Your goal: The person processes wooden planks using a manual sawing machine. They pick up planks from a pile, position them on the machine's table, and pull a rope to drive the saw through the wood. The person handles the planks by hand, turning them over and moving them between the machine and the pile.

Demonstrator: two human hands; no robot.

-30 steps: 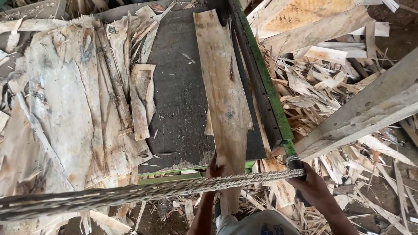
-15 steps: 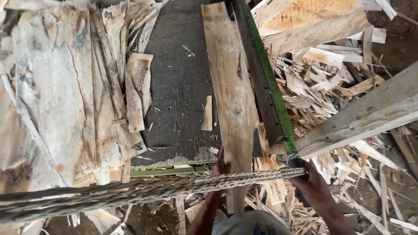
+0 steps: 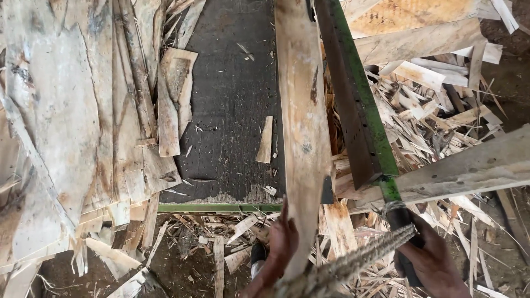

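Our left hand point(image 3: 279, 243), fingers pressed to the veneer strip point(image 3: 301, 127), has slid it further along the bench point(image 3: 232, 99). Our right hand point(image 3: 433, 265), fingers wrapped tight, still grips the cutter handle point(image 3: 406, 243) at lower right.

rough wood strip point(image 3: 302, 127), green metal blade point(image 3: 359, 94)

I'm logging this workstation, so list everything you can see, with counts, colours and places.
veneer strip: one, pale tan, lengthwise on the belt, near end in left hand
dark belt: one, black-grey, centre
green blade arm: one, green and dark, right of strip
veneer sheets: many, pale brown, piled left
wood scraps: many, tan, right and floor
rope: one, grey, bottom
left hand: grip on strip
right hand: grip on black handle
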